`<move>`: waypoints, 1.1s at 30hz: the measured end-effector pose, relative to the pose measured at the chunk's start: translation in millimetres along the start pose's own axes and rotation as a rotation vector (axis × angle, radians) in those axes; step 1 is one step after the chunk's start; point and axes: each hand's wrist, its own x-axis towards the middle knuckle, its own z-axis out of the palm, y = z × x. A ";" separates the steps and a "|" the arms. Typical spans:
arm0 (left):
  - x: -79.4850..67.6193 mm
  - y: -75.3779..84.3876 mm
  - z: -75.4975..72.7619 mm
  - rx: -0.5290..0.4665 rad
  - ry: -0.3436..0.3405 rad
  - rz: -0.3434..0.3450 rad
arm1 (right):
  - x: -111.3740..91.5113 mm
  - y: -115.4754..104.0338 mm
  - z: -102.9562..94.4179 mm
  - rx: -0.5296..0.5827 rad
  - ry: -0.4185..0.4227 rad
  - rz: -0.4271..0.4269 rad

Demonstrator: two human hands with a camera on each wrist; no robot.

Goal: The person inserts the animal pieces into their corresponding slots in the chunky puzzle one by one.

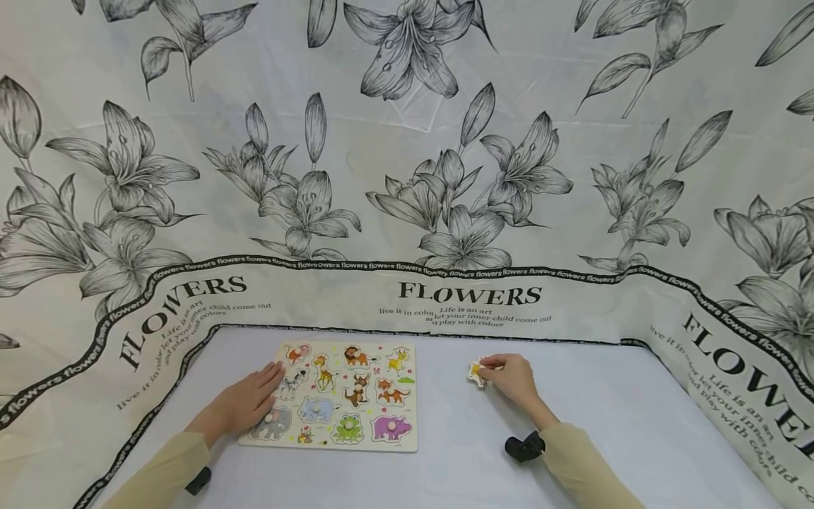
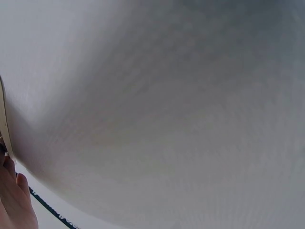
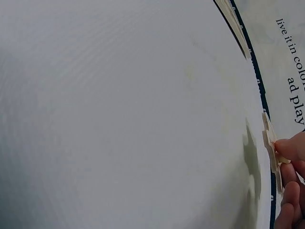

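Observation:
My right hand (image 1: 511, 378) pinches a small wooden puzzle piece (image 1: 474, 372) with a yellow picture, to the right of the puzzle board. In the right wrist view, the thumb and fingers hold this flat piece (image 3: 272, 150) by its back-facing side, raised off the table with a shadow beneath. My left hand (image 1: 244, 403) rests with extended fingers on the left edge of the animal puzzle board (image 1: 410, 403). A purple hippo (image 1: 388, 428), a green frog (image 1: 347, 430) and a grey elephant (image 1: 272, 425) along the board's bottom carry round knobs.
A white tabletop (image 1: 458, 424) lies under the board. Behind and at both sides hangs a white cloth (image 1: 356, 304) printed with flowers and lettering. Black wrist straps (image 1: 524, 447) sit on both forearms. The left wrist view shows mostly blurred tabletop (image 2: 167, 143).

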 end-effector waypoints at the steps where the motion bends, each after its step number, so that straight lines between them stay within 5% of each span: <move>1: -0.2 0.0 0.1 0.003 0.003 0.002 | 0.8 -2.4 1.3 0.006 -0.002 -0.003; 33: -1.0 3.3 0.2 -0.005 0.014 -0.016 | 13.8 -62.2 60.8 0.122 -0.096 -0.103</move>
